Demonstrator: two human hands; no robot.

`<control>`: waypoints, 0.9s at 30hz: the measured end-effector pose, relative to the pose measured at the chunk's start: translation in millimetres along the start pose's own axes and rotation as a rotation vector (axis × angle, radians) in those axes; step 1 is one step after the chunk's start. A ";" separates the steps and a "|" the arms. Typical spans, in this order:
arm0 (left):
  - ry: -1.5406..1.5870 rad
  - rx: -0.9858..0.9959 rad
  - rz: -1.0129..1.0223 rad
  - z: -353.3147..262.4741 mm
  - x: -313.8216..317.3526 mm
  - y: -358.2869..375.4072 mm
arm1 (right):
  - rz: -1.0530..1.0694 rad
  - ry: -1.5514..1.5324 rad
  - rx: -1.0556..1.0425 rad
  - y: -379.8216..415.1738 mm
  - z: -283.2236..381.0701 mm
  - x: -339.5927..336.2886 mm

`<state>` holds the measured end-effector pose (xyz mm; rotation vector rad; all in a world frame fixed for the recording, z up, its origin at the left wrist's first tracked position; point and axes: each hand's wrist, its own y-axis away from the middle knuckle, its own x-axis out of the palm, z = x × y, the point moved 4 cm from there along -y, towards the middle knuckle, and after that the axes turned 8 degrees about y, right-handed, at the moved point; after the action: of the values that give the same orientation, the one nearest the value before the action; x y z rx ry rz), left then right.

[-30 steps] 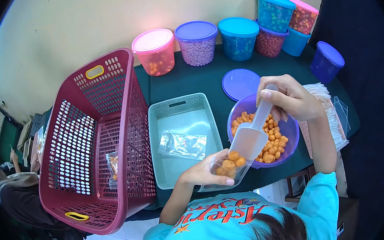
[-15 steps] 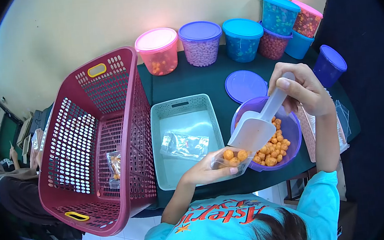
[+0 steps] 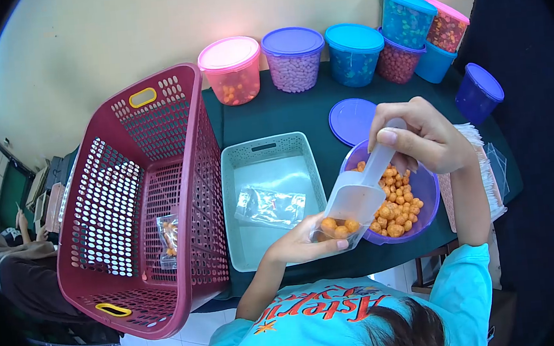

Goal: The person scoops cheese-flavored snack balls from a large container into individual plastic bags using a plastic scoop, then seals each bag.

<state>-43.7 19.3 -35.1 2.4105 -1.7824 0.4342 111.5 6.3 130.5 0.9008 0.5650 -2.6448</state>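
My right hand (image 3: 427, 139) is closed around the handle of a translucent white scoop (image 3: 357, 197). The scoop slants down to the left, its lip at the mouth of a small clear plastic bag (image 3: 355, 238). Gripping that bag is my left hand (image 3: 299, 243); a few round orange snack balls (image 3: 329, 225) show inside it. Just right of the bag, below my right hand, stands an open purple tub (image 3: 431, 192) with many more orange snack balls (image 3: 396, 214). Its round purple lid (image 3: 351, 119) lies flat behind it.
A maroon laundry basket (image 3: 192, 180) lies at left with a filled packet (image 3: 168, 242) inside. Flat clear bags (image 3: 270, 206) lie in a pale green tray (image 3: 230, 203). Lidded tubs (image 3: 294, 63) line the wall. Another person (image 3: 28, 261) is at far left.
My right hand has come down and left, and the scoop's lip has moved from above the bag into its opening. My left hand still holds the bag.
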 end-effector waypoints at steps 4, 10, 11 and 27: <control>0.072 -0.009 -0.015 -1.8 0.0 0.9 | -0.034 -0.040 -0.038 0.4 7.8 -5.2; 0.049 -0.066 -0.020 4.1 0.5 0.9 | 0.048 -0.026 -0.031 -0.6 13.0 1.3; 0.049 -0.068 -0.021 4.5 0.2 0.9 | 0.044 -0.021 -0.023 -0.3 12.7 0.7; 0.034 -0.066 -0.021 3.1 -4.2 -2.0 | 0.022 0.014 -0.104 -4.4 5.4 0.8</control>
<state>-42.4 23.0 -39.1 2.3612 -1.7283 0.4047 106.4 7.6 135.2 0.8900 0.6847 -2.5651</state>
